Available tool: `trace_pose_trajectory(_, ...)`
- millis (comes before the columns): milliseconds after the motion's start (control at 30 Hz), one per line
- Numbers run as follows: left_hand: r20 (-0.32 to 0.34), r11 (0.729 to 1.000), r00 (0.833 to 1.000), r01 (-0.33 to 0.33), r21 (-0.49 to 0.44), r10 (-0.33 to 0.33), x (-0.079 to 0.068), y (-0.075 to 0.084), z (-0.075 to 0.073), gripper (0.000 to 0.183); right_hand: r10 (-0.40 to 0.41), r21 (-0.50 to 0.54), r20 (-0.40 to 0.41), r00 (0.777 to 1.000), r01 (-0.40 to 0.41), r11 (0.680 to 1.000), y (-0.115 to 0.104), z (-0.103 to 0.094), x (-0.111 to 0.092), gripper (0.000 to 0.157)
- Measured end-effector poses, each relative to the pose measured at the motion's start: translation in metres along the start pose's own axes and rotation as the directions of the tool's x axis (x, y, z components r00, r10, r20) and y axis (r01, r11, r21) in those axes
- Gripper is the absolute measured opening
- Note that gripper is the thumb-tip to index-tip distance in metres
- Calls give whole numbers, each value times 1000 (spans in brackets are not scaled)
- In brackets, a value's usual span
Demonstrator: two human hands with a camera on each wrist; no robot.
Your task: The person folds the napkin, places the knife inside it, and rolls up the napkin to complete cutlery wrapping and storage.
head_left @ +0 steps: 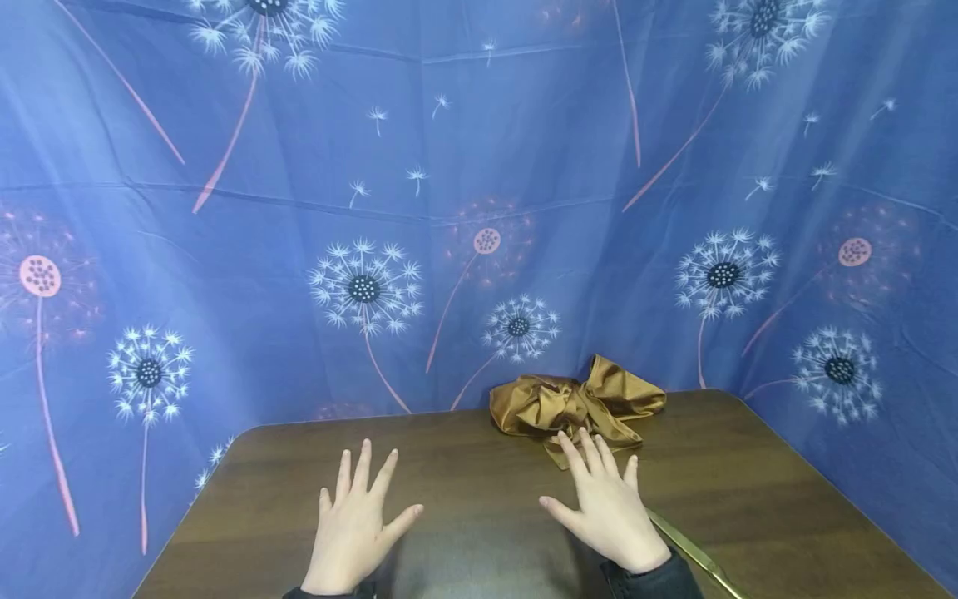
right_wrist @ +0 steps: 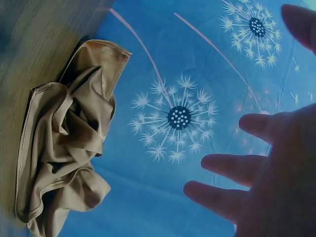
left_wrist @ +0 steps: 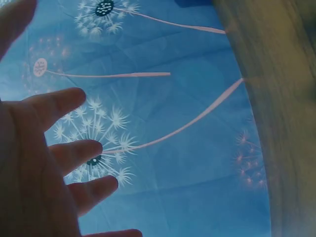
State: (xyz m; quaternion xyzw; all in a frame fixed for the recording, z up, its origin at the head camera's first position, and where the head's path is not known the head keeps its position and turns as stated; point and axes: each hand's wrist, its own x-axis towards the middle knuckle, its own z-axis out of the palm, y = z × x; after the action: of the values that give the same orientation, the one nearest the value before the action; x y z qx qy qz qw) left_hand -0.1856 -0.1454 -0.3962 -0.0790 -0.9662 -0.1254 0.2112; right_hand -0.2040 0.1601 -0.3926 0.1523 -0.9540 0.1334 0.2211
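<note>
The left hand (head_left: 352, 526) and right hand (head_left: 612, 517) are spread, empty; cloth (head_left: 539, 405) beyond the right likely handles best pinched gently.

A lane of bare, brown wood-grain table (head_left: 464, 491) ran between the outspread left hand (head_left: 352, 528) and right hand (head_left: 609, 509) toward a blue dandelion-print fabric wall (head_left: 427, 141), which barred the way behind and at both sides. A crumpled, shiny gold-brown cloth (head_left: 539, 406) blocked part of the far edge ahead of the right hand, and a slim, straight gold-coloured strip (head_left: 692, 550) bordered that hand's outer side.
</note>
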Motion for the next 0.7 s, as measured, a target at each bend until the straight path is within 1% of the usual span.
trace_pose_trajectory(67, -21, 1000, 1000, -15, 0, 15, 1, 1, -2, 73, -33, -8, -49, 998, 33, 999, 0, 0, 1, 78)
trace_pose_trajectory(100, -43, 1000, 999, -27, 0, 27, 2, 1, -2, 71, -58, -14, -83, 995, 57, 998, -1, 0, 2, 75)
trace_pose_trajectory(167, -100, 998, 993, -62, 7, 62, 3, 3, -4, 65, -116, -23, -167, 979, 113, 993, -3, 0, 4, 66)
trace_pose_trajectory(267, -196, 993, 973, -122, 10, 121, 5, 8, -6, 56, -195, -36, -294, 935, 193, 980, -7, 1, 6, 51)
trace_pose_trajectory(367, -274, 985, 947, -171, 21, 170, 7, 14, -8, 47, -235, -42, -378, 895, 238, 970, -13, 1, 8, 38)
trace_pose_trajectory(433, -309, 981, 932, -190, 27, 189, 8, 19, -7, 41, -247, -44, -407, 880, 251, 967, -17, 2, 8, 33)
trace_pose_trajectory(467, -325, 980, 925, -200, 26, 197, 8, 21, -7, 38, -249, -44, -413, 876, 254, 966, -19, 2, 8, 31)
trace_pose_trajectory(567, -355, 973, 907, -231, 27, 226, 8, 29, -4, 31, -254, -46, -410, 876, 259, 965, -24, 5, 7, 27)
trace_pose_trajectory(633, -356, 968, 902, -248, 30, 242, 8, 32, -1, 27, -258, -46, -399, 880, 262, 964, -27, 7, 6, 26)
trace_pose_trajectory(700, -351, 966, 902, -258, 31, 253, 8, 35, 1, 25, -266, -48, -390, 881, 269, 962, -30, 9, 6, 24)
